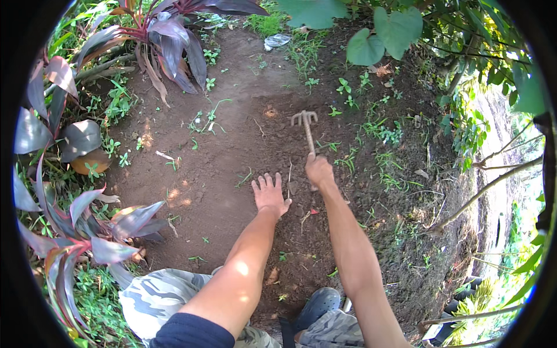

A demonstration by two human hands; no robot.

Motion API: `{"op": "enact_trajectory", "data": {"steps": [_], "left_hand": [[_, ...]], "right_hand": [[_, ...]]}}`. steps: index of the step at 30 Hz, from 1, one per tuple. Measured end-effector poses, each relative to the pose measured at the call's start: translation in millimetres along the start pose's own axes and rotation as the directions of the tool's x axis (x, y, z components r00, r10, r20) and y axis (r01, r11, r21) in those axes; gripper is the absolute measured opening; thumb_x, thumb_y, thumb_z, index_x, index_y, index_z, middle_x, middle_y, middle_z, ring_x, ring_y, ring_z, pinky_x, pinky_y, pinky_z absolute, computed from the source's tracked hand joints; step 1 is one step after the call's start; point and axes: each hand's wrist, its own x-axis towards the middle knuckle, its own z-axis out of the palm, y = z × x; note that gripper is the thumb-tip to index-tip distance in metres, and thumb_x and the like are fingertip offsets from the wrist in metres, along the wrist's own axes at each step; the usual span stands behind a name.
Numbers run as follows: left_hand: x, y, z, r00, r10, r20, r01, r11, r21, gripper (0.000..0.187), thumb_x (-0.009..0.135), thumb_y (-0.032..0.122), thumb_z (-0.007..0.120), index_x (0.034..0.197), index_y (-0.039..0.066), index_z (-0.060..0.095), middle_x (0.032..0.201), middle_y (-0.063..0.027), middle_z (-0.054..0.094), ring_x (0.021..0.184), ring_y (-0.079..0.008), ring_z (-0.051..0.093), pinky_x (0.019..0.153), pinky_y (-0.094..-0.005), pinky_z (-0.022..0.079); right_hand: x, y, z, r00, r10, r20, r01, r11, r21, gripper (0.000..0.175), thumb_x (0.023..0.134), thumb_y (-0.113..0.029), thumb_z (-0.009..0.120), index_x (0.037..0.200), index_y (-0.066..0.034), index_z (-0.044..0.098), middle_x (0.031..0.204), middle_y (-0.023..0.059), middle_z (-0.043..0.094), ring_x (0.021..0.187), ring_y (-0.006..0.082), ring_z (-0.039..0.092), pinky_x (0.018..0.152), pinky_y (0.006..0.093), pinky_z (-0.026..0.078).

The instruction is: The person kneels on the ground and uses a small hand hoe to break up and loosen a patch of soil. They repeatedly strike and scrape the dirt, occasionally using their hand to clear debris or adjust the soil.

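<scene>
My right hand (pixel 320 170) grips the handle of a hand cultivator (pixel 307 126), whose curved tines point away from me over the dug soil. Dirt coats the tool's tines and shaft. To its left, my left hand (pixel 269 193) is spread with the fingers apart, palm down at the bare brown soil (pixel 209 174); nothing is in it. A thin dry stem (pixel 290 174) lies between my two hands. Below them, a small red scrap (pixel 313 212) rests on the loose earth.
Purple-leaved cordyline plants (pixel 82 243) line the left side, beside a rounded brown object (pixel 91 162). A crumpled clear plastic piece (pixel 277 41) lies at the far end. Leafy branches (pixel 398 32) overhang the upper right. My dark clog (pixel 317 308) stands on the soil near me.
</scene>
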Motion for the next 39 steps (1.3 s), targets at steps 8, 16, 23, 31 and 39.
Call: {"op": "enact_trajectory", "data": {"steps": [8,16,23,31,39], "left_hand": [[-53,-28,56,0.925,0.336,-0.175,-0.346,0.938,-0.029,0.081,0.089,0.056,0.064,0.152,0.011,0.040,0.153,-0.0175,0.041,0.143,-0.0355,0.036,0.121,-0.0487,0.026],[-126,-37,64,0.982,0.186,0.041,-0.188,0.981,0.042,0.115,0.082,0.085,0.049,0.165,0.015,0.011,0.170,-0.0219,-0.001,0.158,-0.0369,-0.005,0.125,-0.0562,-0.004],[-112,-31,50,0.924,0.151,0.352,-0.194,0.977,0.090,0.137,0.069,0.092,0.056,0.165,0.014,-0.003,0.169,-0.0240,-0.011,0.156,-0.0400,-0.013,0.122,-0.0622,-0.006],[-100,-32,42,0.889,0.155,0.431,-0.213,0.973,0.089,0.149,0.061,0.089,0.069,0.164,0.015,-0.008,0.168,-0.0238,-0.017,0.155,-0.0419,-0.017,0.120,-0.0665,-0.007],[-100,-35,40,0.889,0.169,0.425,-0.224,0.971,0.084,0.150,0.059,0.087,0.073,0.164,0.015,-0.007,0.168,-0.0244,-0.016,0.155,-0.0421,-0.017,0.120,-0.0667,-0.007]], "right_hand": [[-83,7,-60,0.996,-0.065,0.059,0.052,0.977,0.208,0.063,0.103,-0.050,0.042,0.100,0.0056,0.070,0.097,0.0351,0.069,0.092,0.0511,0.069,0.087,0.0544,0.053],[-2,4,-51,0.853,-0.203,-0.481,0.368,0.887,0.280,0.057,0.106,-0.047,0.041,0.094,0.0037,0.064,0.081,0.0306,0.068,0.078,0.0527,0.066,0.071,0.0591,0.052],[54,43,-24,0.955,0.087,0.283,-0.262,0.693,0.672,0.060,0.107,-0.052,0.035,0.080,-0.0016,0.054,0.060,0.0088,0.053,0.045,0.0211,0.051,0.040,0.0390,0.043],[-61,46,-66,0.913,0.038,0.407,-0.299,0.741,0.601,0.059,0.106,-0.058,0.038,0.082,-0.0061,0.052,0.060,0.0021,0.048,0.044,0.0149,0.045,0.040,0.0346,0.040],[-78,12,-116,0.963,-0.196,-0.187,0.267,0.573,0.775,0.058,0.108,-0.055,0.034,0.075,-0.0096,0.048,0.054,-0.0020,0.045,0.038,0.0104,0.042,0.034,0.0279,0.036]]}}
